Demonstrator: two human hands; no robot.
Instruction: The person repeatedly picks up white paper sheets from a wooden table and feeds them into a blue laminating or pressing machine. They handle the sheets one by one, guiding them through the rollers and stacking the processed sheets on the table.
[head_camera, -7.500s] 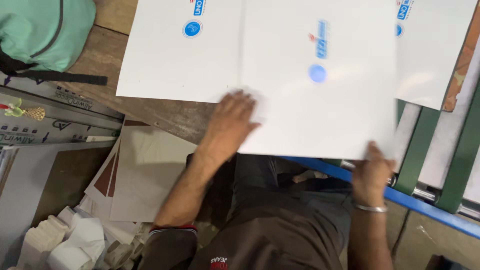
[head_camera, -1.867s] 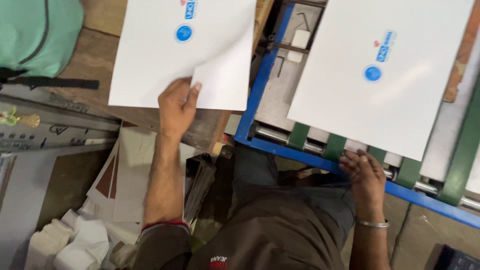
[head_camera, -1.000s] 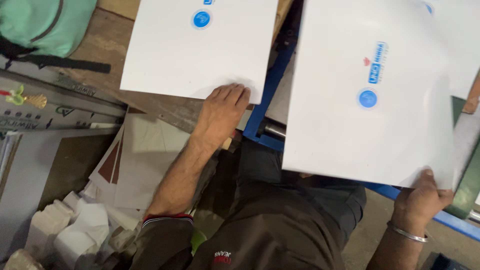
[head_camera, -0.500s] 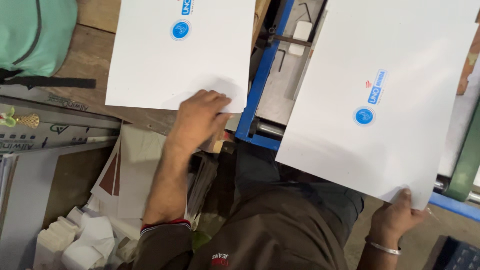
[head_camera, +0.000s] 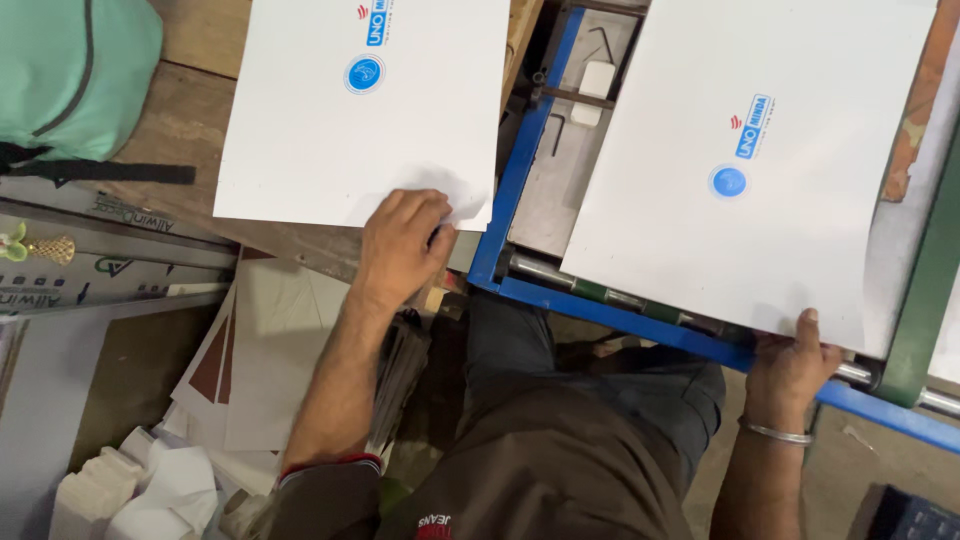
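Observation:
My left hand (head_camera: 402, 240) rests on the near right corner of a stack of white printed sheets (head_camera: 340, 120) lying on a wooden table, fingers curled on the corner. My right hand (head_camera: 792, 362) grips the near edge of a single white sheet (head_camera: 740, 150) with a blue round mark, thumb on top. That sheet lies tilted over the blue-framed machine bed (head_camera: 520, 190) with its rollers and green belts (head_camera: 925, 300).
A mint green bag (head_camera: 70, 70) sits at the table's far left. Metal strips (head_camera: 80, 270), cardboard pieces (head_camera: 270, 350) and white foam blocks (head_camera: 130, 490) lie on the floor to my left. A metal plate with a small white block (head_camera: 597, 78) sits inside the machine.
The sheet in my right hand has come down flatter onto the machine bed and slid away from me. My left hand stays on the stack's corner.

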